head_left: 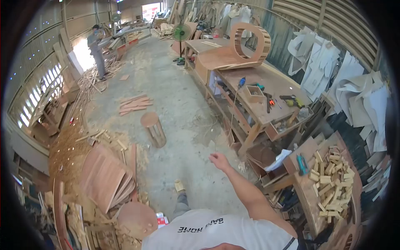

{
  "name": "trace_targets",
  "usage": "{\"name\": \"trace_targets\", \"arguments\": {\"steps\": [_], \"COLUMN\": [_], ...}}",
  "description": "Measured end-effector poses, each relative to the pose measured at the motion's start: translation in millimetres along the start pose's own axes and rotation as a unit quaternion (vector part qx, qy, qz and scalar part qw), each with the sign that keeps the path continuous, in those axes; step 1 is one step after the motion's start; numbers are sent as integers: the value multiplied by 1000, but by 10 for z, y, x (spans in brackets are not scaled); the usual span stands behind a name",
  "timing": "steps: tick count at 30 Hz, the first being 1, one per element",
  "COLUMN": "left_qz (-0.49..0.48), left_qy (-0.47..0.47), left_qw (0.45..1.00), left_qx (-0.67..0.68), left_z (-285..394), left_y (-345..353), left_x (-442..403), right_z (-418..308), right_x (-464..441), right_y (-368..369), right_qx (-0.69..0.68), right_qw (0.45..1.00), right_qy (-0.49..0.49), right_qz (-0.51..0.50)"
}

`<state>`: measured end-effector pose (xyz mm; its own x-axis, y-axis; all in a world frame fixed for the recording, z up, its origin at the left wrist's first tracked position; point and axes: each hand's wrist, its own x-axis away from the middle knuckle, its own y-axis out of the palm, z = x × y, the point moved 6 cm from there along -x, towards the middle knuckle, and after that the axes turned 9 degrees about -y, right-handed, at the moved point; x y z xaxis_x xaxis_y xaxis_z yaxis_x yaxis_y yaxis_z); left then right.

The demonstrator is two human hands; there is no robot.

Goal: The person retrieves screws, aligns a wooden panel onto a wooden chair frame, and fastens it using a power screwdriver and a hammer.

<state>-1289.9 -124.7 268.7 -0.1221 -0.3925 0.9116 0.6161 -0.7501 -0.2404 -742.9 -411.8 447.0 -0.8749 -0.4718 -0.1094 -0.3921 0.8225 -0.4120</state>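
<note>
My right hand (218, 160) hangs out over the concrete floor (183, 137), with the arm stretched forward and to the right. Its fingers are curled in, and nothing shows in them. Closest on that side is the workbench (250, 143), which the hand does not touch. A round-topped wooden stool (151, 120) stands ahead to the left. My left hand is outside the view. Below me are my white shirt (204, 231) and one foot (179, 186) in a light shoe.
Stacked boards (104, 177) and a round wooden piece (137, 220) lie left. On the right, a table holds small wood blocks (333, 179) and a teal power tool (302, 163). A curved wooden form (252, 43) tops the bench. A green fan (181, 33) and a co-worker (96, 52) stand farther off.
</note>
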Motion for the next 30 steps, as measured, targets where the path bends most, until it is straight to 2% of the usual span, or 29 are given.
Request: {"name": "trace_targets", "arguments": {"steps": [2,6,8,10,12,15,17,19,20,22,23,24,25,27,29,30], "left_qz": [-5,-30,-42,-28,13,6,-76,-72,-70,5,34,57,43,-2,-40,-39], "left_qy": [-4,54,126,171,170,307,304,318,328,265,228,189,173,149,109,100], "left_qw": [1000,997,989,977,962,943,948,943,939,963,968,970,977,987,993,994], "left_qx": [-8,-46,-67,-121,-214,-129,-49,-69,-73,-49,-98,-144,-118,-60,-9,-12], "left_z": [663,2352,3501,4797,6185,7884,8623,8971,9142,9055,9039,9067,9015,8733,8596,8676], "left_y": [245,817,1104,1416,1756,2313,2708,2912,3038,3076,3162,3264,3195,2947,2840,2821], "left_x": [-336,-910,-1098,-1107,-981,-1026,-933,-1043,-1062,-1373,-1095,-809,-1029,-1568,-1846,-2007], "right_z": [-80,312,539,664,919,1476,1321,1597,1748,1920,1880,2069,2231,2480,2424,2354], "right_x": [-735,-1579,-1884,-2204,-2605,-3388,-4035,-4727,-5092,-5659,-5936,-6132,-6303,-6557,-6745,-6852], "right_y": [-70,-251,-316,-525,-834,-1342,-1805,-2226,-2522,-2863,-3099,-3300,-3509,-3782,-3894,-3955], "right_qx": [-49,-65,-111,-110,-73,3,54,76,130,231,289,304,322,348,332,324], "right_qw": [998,989,972,963,963,955,941,920,907,873,845,829,810,777,731,735], "right_qy": [1,129,196,217,221,165,144,156,153,131,97,145,191,408,495,501], "right_qz": [36,35,66,113,134,246,302,351,369,410,440,446,450,332,334,324]}}
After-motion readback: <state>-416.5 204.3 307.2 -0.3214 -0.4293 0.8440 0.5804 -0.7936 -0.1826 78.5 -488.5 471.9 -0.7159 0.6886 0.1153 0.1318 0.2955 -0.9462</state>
